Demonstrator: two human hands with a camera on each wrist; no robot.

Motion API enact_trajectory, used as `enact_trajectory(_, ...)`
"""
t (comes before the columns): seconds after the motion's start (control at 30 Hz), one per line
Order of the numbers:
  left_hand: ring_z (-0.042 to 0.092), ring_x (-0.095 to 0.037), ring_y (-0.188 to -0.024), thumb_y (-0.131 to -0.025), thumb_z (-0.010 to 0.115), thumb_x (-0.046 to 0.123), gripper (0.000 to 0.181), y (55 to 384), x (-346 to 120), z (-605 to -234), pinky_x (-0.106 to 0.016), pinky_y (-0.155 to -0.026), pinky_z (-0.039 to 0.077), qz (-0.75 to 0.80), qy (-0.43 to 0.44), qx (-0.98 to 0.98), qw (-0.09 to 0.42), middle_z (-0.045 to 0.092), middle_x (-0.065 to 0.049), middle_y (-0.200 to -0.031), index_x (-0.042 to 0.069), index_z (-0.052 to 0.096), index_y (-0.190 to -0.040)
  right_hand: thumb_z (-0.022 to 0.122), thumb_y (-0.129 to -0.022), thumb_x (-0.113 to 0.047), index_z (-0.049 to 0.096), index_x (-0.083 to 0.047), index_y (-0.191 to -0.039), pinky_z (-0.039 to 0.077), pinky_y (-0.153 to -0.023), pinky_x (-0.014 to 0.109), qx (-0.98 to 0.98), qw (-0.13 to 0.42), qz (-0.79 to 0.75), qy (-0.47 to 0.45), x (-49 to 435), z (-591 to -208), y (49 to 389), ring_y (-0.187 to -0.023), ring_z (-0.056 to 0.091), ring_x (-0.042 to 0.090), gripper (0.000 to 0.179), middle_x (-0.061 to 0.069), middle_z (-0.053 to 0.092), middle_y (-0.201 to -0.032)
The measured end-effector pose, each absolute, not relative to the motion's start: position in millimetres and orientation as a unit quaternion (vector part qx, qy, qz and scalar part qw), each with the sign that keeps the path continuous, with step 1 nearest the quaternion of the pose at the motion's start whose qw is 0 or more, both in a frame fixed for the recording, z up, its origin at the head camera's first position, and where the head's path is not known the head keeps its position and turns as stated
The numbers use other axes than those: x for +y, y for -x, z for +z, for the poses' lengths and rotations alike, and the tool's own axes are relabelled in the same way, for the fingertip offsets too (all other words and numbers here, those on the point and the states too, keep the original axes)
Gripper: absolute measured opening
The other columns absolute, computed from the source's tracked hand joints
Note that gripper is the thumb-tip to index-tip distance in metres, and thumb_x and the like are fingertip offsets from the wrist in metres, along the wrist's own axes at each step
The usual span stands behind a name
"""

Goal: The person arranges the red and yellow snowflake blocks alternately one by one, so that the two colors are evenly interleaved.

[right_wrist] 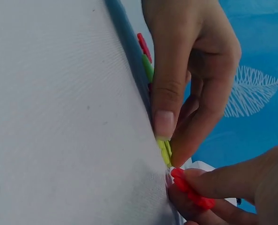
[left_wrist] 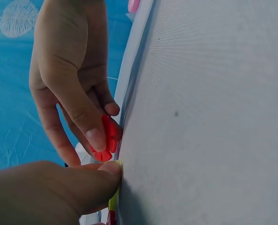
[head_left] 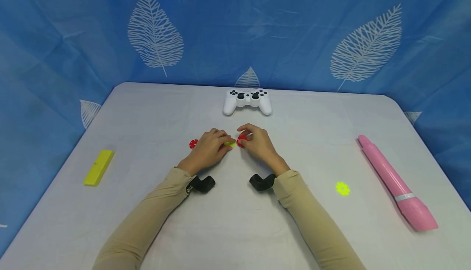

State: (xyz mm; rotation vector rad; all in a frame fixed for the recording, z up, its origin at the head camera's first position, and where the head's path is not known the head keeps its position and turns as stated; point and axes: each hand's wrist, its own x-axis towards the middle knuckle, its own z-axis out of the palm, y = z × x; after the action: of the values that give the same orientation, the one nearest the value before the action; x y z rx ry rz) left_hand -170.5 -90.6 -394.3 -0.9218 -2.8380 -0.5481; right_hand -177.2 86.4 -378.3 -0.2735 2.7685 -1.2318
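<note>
Between thumb and fingers, my left hand (head_left: 207,149) pinches a yellow flower-shaped plastic disc (right_wrist: 165,152) low over the table. Behind that hand, a green piece (right_wrist: 148,68) and a red disc (head_left: 193,143) lie in line with the yellow one. My right hand (head_left: 260,144) pinches a notched red disc (left_wrist: 109,136), tilted on edge. Its rim is right at the yellow disc's edge, close to my left fingertips. Much of the row of pieces is hidden under my left hand.
A white game controller (head_left: 247,102) lies beyond the hands at the table's back edge. On the left is a yellow block (head_left: 99,167). To the right are a loose yellow flower-shaped disc (head_left: 342,188) and a folded pink umbrella (head_left: 390,176). A blue leaf-print cloth (head_left: 235,28) hangs behind.
</note>
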Motion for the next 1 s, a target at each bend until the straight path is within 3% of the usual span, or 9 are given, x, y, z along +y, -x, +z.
enact_trajectory(0.2,0.054,-0.023,-0.098,-0.086,0.062,0.024,0.022,170.4,-90.6,-394.1,-0.039,-0.08,0.046,-0.182,0.304,-0.933,0.054,0.064,-0.003,-0.106,0.016,0.068,-0.105,0.064,-0.08,-0.003,0.061,-0.005,-0.109,0.048,-0.065,0.027,0.923,0.027,-0.362,0.125,82.7,-375.8,174.7,-0.076,0.061,0.019,0.029,0.012,0.063,-0.099)
enact_trajectory(0.43,0.055,-0.023,-0.097,-0.085,0.063,0.023,0.022,170.0,-90.9,-393.8,-0.038,-0.08,0.047,-0.183,0.308,-0.932,0.061,0.064,-0.004,-0.105,0.016,0.068,-0.105,0.067,-0.078,-0.006,0.061,-0.005,-0.109,0.048,-0.08,0.035,0.938,0.005,-0.313,0.147,82.8,-378.5,173.0,-0.089,0.058,0.023,0.031,0.013,0.065,-0.1)
enact_trajectory(0.53,0.055,-0.023,-0.097,-0.085,0.063,0.023,0.022,169.9,-90.9,-393.5,-0.038,-0.079,0.047,-0.182,0.308,-0.932,0.062,0.065,-0.004,-0.105,0.016,0.068,-0.105,0.068,-0.078,-0.008,0.061,-0.005,-0.11,0.047,-0.078,0.035,0.943,0.0,-0.301,0.145,83.1,-378.4,172.5,-0.088,0.057,0.024,0.033,0.013,0.064,-0.1)
enact_trajectory(0.73,0.055,-0.023,-0.098,-0.085,0.063,0.023,0.022,170.0,-90.7,-393.6,-0.039,-0.08,0.047,-0.182,0.306,-0.933,0.06,0.065,-0.003,-0.105,0.016,0.068,-0.105,0.068,-0.079,-0.018,0.059,-0.008,-0.114,0.046,-0.078,0.036,0.959,0.006,-0.243,0.145,84.6,-377.1,168.9,-0.092,0.053,0.024,0.038,0.013,0.059,-0.107)
enact_trajectory(1.0,0.055,-0.023,-0.1,-0.086,0.062,0.024,0.023,169.3,-90.4,-393.6,-0.038,-0.082,0.047,-0.177,0.303,-0.935,0.054,0.064,-0.004,-0.107,0.016,0.067,-0.107,0.063,-0.084,-0.026,0.056,-0.006,-0.121,0.043,-0.093,0.041,0.961,0.03,-0.205,0.181,94.9,-375.8,159.5,-0.11,0.051,0.026,0.043,0.012,0.055,-0.12)
